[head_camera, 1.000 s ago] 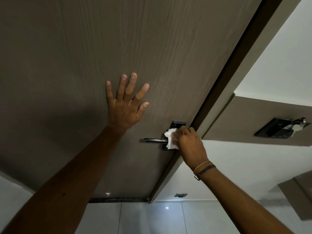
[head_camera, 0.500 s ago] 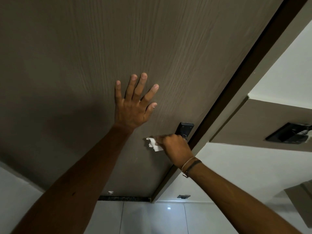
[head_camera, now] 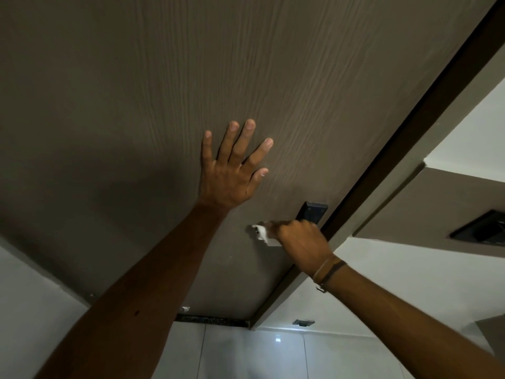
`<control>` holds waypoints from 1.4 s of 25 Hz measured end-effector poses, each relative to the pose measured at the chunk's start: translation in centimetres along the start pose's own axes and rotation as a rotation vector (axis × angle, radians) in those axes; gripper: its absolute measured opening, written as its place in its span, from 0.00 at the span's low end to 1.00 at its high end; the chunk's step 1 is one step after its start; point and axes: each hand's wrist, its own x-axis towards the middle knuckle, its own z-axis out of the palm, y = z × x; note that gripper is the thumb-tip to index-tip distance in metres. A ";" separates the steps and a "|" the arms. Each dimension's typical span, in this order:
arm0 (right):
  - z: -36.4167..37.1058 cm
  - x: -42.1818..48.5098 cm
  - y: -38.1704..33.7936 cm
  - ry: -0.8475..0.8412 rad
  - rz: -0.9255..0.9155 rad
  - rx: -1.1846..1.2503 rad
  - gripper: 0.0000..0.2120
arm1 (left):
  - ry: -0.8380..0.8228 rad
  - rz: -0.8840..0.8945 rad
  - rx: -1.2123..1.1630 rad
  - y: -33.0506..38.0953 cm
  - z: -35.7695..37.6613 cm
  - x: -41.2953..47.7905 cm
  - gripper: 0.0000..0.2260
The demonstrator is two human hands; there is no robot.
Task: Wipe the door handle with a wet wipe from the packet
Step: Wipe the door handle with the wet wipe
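My right hand [head_camera: 302, 243] is closed around a white wet wipe [head_camera: 264, 236] wrapped over the lever of the door handle. Only the lever's tip pokes out at the wipe's left end, and the dark handle backplate [head_camera: 314, 211] shows above my knuckles. My left hand [head_camera: 232, 173] lies flat on the brown wood-grain door [head_camera: 164, 91], fingers spread, up and left of the handle. The wipe packet is not in view.
The dark door frame [head_camera: 404, 132] runs diagonally along the door's right edge. A brown wall panel with a black recessed fitting [head_camera: 481, 228] is at the far right. White floor tiles [head_camera: 246, 356] lie below, with a small door stop [head_camera: 303, 322] near the wall.
My right hand slid the wipe leftward from the backplate end along the lever to its tip. The view shifted slightly; my left hand stays flat on the door.
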 end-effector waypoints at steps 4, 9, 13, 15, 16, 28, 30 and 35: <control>0.4 -0.5 -0.4 0.050 -0.005 -0.008 0.20 | 0.007 0.004 0.015 0.1 -0.2 0.3 0.31; -0.3 1.3 -3.4 0.262 -0.211 -0.156 0.12 | 0.017 -0.001 0.016 0.1 -0.6 0.3 0.31; 0.9 0.8 -2.2 0.286 -0.239 -0.178 0.15 | 0.012 0.008 0.030 0.1 -0.8 0.3 0.31; 2.1 -1.0 -0.8 0.262 -0.124 -0.112 0.27 | 0.013 0.030 0.042 0.0 -0.9 0.4 0.31; 2.7 -2.0 0.0 0.234 -0.054 -0.079 0.32 | 0.016 0.040 0.049 -0.1 -0.9 0.3 0.32; 4.5 -5.0 -0.5 0.328 0.454 0.255 0.38 | 0.030 0.023 -0.011 -0.2 -0.8 0.2 0.32; 4.5 -4.8 -1.1 0.339 0.595 0.378 0.31 | 0.032 0.024 -0.007 -0.3 -0.6 0.1 0.32; 4.2 -5.2 -0.3 0.223 0.549 0.258 0.37 | 0.039 0.021 -0.002 -0.3 -0.4 -0.1 0.33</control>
